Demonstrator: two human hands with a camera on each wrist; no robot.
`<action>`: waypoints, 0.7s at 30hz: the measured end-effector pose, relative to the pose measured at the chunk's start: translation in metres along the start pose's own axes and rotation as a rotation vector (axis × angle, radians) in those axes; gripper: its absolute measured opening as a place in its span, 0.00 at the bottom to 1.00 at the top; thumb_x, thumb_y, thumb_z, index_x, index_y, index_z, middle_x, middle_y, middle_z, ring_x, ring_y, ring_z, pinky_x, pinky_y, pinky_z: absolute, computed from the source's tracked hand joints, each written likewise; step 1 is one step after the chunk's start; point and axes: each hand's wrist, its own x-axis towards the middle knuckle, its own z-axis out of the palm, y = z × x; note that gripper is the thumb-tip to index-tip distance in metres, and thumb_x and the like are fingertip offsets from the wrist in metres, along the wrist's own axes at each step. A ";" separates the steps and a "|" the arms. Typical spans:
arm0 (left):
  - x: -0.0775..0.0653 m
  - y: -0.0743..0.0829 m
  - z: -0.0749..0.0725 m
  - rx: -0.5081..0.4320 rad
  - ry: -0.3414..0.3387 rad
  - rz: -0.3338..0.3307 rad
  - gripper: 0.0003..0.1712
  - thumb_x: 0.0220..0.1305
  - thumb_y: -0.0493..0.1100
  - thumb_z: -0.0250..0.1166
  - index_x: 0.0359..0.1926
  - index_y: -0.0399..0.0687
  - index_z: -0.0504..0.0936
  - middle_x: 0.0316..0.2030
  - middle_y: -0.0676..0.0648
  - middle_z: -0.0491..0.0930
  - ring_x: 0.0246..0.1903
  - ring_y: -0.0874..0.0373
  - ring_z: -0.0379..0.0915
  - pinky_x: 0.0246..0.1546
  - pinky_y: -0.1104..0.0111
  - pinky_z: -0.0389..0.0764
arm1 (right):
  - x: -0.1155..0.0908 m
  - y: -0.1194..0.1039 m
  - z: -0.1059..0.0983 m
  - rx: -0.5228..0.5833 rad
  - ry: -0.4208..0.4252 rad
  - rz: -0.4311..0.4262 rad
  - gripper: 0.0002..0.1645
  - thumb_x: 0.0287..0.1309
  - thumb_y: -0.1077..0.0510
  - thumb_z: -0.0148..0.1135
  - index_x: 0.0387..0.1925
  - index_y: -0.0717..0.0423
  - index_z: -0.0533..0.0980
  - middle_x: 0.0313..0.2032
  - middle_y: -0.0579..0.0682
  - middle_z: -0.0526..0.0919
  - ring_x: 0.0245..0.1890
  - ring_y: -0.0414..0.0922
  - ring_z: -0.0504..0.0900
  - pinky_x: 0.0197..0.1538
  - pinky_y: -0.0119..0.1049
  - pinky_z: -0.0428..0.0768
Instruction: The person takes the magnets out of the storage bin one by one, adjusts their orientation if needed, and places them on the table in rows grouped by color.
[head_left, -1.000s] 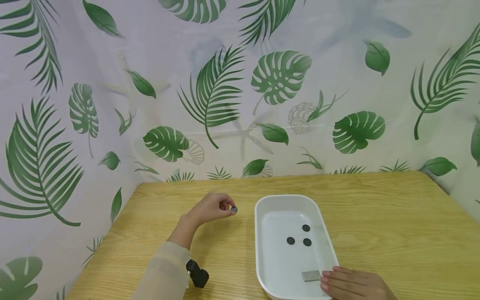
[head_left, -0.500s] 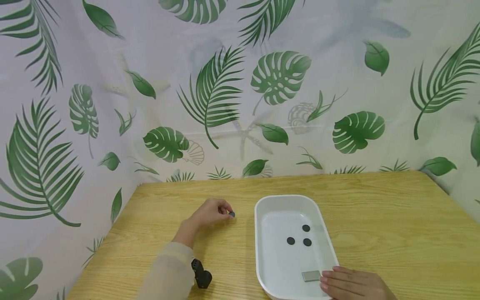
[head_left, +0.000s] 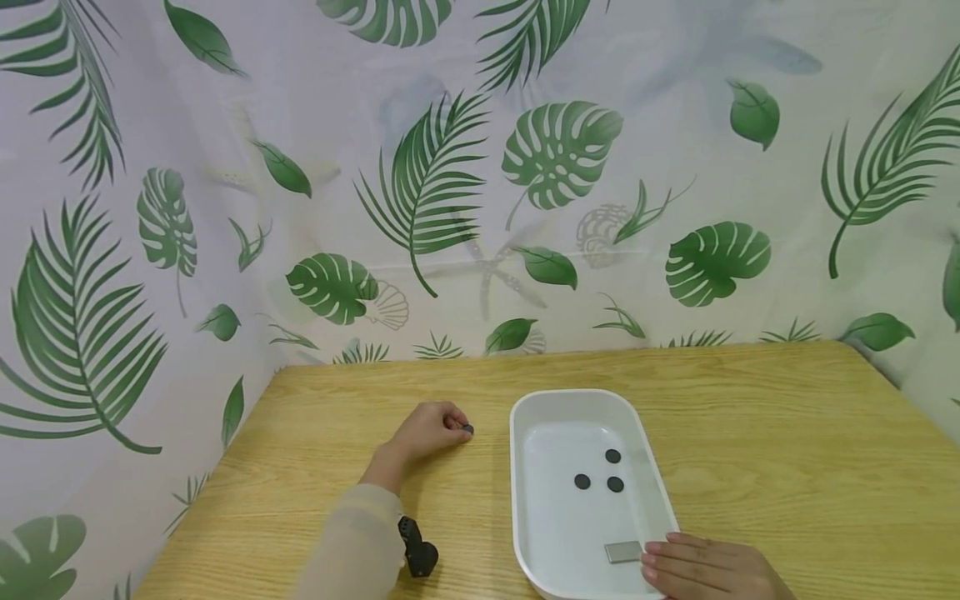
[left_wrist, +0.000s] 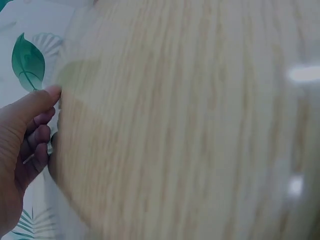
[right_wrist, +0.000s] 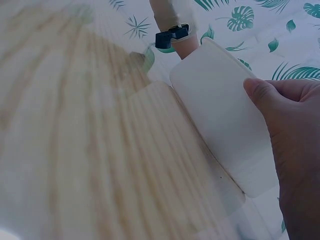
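Left of the tray, my left hand (head_left: 431, 432) pinches a small dark disc (head_left: 468, 429) between thumb and fingers, close over the wooden table. In the left wrist view the thumb and curled fingers show, and the disc is mostly hidden. Three similar black discs (head_left: 613, 457) lie flat inside the white tray (head_left: 551, 533). Toward its near right corner is a grey rectangular piece (head_left: 622, 552). My right hand (head_left: 708, 567) holds the tray's right rim near that corner, fingers laid over the edge. The right wrist view shows its thumb (right_wrist: 261, 90) against the outer wall.
The wooden table (head_left: 780, 442) extends right and left of the tray. Behind it hangs a leaf-print cloth (head_left: 487, 208), which also covers the left side. A black wrist camera (head_left: 418, 550) sticks out beside the left sleeve (head_left: 356, 542).
My left hand has come down and slightly nearer, bringing the dark disc closer to the table. The forearm shifted a little right. My right hand and the tray stay put.
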 end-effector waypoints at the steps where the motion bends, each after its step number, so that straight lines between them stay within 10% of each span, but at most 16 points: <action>1: 0.001 0.000 0.001 -0.006 0.007 -0.018 0.08 0.58 0.43 0.67 0.36 0.44 0.82 0.28 0.52 0.78 0.28 0.62 0.71 0.34 0.69 0.74 | 0.000 0.000 0.000 -0.001 0.004 -0.005 0.18 0.62 0.56 0.59 0.42 0.70 0.81 0.36 0.59 0.86 0.44 0.48 0.84 0.61 0.34 0.69; 21: 0.005 0.004 0.004 -0.102 0.038 -0.122 0.14 0.57 0.42 0.68 0.43 0.40 0.81 0.28 0.50 0.76 0.26 0.60 0.68 0.30 0.69 0.70 | 0.003 0.001 0.001 -0.011 0.028 -0.019 0.16 0.62 0.58 0.60 0.41 0.70 0.81 0.37 0.60 0.86 0.47 0.49 0.83 0.62 0.35 0.69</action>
